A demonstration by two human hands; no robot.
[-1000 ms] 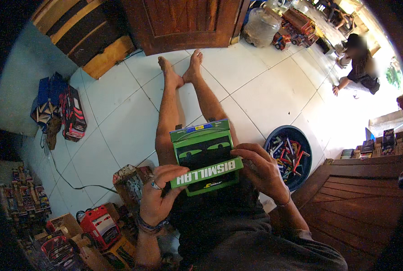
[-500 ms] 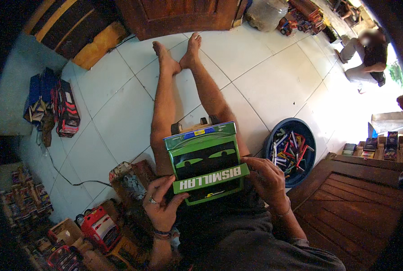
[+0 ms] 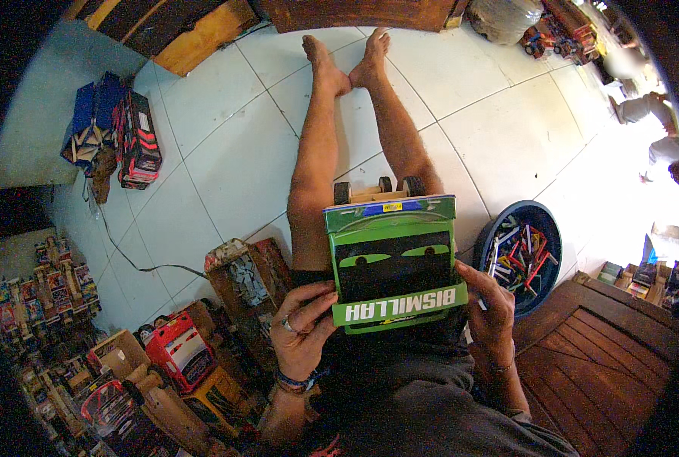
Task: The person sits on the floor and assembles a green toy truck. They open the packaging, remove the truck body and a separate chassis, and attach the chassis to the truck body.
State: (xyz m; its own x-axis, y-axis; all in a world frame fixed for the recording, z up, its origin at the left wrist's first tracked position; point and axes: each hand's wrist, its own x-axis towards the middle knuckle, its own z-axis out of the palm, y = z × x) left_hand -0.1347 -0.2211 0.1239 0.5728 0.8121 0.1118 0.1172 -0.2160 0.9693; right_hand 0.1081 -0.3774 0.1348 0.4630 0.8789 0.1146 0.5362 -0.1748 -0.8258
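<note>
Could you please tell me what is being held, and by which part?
A green toy truck, with the left hand at the left end of the lettered strip across its front and the right hand at the right end.

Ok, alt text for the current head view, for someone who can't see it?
A person's left hand and right hand hold a green strip with white lettering by its ends across the front of a green toy truck with cartoon eyes, legs outstretched beyond. A blue tub of coloured pieces stands right; a red toy truck sits lower left.
</note>
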